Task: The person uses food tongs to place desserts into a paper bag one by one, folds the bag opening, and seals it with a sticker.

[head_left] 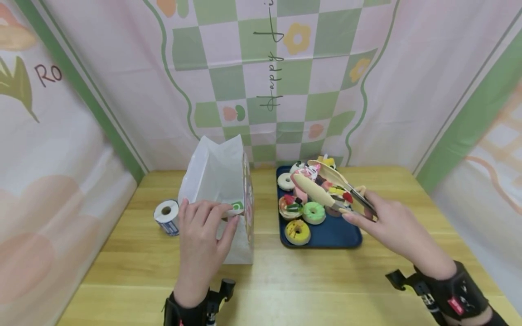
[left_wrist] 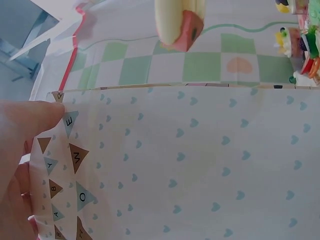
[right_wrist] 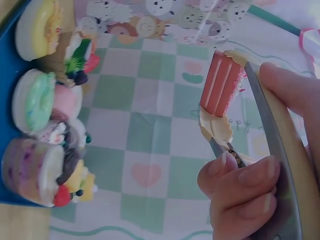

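My left hand (head_left: 205, 228) pinches the near rim of a white paper bag (head_left: 238, 246) standing open on the table. In the left wrist view the thumb (left_wrist: 35, 117) lies at the edge of the bag's side (left_wrist: 200, 165), which is printed with hearts and small flags. My right hand (head_left: 393, 226) grips a pair of tongs (head_left: 314, 190) with metal arms and cream tips. Between those tips is a pink layered cake slice (right_wrist: 220, 85), held above a dark blue tray (head_left: 342, 235). Part of the bag's inside is hidden behind my left hand.
On the tray are a yellow donut (head_left: 297, 232), a green donut (head_left: 314, 213), a white donut (head_left: 285, 181), a fruit-topped pastry (head_left: 290, 207) and other small cakes. A label roll (head_left: 167, 217) stands left of the bag. A printed cloth (head_left: 281, 90) hangs behind the table.
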Demonstrator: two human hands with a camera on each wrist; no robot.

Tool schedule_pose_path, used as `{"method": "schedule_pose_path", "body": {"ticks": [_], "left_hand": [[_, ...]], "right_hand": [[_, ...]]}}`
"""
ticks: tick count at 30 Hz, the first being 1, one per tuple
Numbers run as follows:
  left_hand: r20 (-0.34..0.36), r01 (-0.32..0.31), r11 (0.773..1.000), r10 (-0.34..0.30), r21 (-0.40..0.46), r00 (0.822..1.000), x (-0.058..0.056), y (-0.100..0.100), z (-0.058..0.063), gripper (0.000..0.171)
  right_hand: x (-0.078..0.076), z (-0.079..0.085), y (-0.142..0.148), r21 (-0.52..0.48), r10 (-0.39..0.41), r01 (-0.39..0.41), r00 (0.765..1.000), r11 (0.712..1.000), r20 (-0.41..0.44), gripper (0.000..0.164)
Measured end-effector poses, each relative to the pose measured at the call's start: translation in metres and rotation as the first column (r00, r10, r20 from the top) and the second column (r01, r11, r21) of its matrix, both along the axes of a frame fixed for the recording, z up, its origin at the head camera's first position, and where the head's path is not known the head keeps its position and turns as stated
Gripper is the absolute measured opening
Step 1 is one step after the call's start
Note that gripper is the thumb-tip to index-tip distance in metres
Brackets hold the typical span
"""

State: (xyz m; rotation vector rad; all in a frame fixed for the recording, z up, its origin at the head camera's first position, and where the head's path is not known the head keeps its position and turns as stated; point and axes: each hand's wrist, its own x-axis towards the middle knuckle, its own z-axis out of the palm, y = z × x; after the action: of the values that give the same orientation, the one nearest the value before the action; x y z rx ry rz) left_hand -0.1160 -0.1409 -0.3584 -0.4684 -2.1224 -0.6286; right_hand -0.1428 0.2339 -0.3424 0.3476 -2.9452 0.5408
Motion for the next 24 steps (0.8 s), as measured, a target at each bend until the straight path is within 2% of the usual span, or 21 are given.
{"method": "schedule_pose_path", "body": {"ticks": [5, 12, 15, 24], "left_hand": [[0.004, -0.009, 1.000, 0.009, -0.001, 1.000, 0.001, -0.002, -0.001, 0.022], [0.001, -0.019, 1.000, 0.019, -0.006, 1.000, 0.002, -0.004, -0.002, 0.022], [0.003, -0.023, 1.000, 0.023, -0.012, 1.000, 0.003, -0.005, -0.001, 0.023], [0.002, -0.019, 0.999, 0.019, -0.035, 1.000, 0.001, -0.002, 0.001, 0.023]], "right_hand": [[-0.002, 0.010, -0.008, -0.001, 0.012, -0.012, 1.000, 1.000, -0.021, 0.043], [-0.004, 0.023, -0.022, -0.019, 0.029, -0.029, 1.000, 0.999, 0.006, 0.054], [-0.005, 0.028, -0.026, -0.028, 0.040, -0.040, 0.999, 0.999, -0.001, 0.052], [-0.007, 0.042, -0.038, -0.029, 0.093, -0.096, 0.993, 0.995, -0.078, 0.050]]}}
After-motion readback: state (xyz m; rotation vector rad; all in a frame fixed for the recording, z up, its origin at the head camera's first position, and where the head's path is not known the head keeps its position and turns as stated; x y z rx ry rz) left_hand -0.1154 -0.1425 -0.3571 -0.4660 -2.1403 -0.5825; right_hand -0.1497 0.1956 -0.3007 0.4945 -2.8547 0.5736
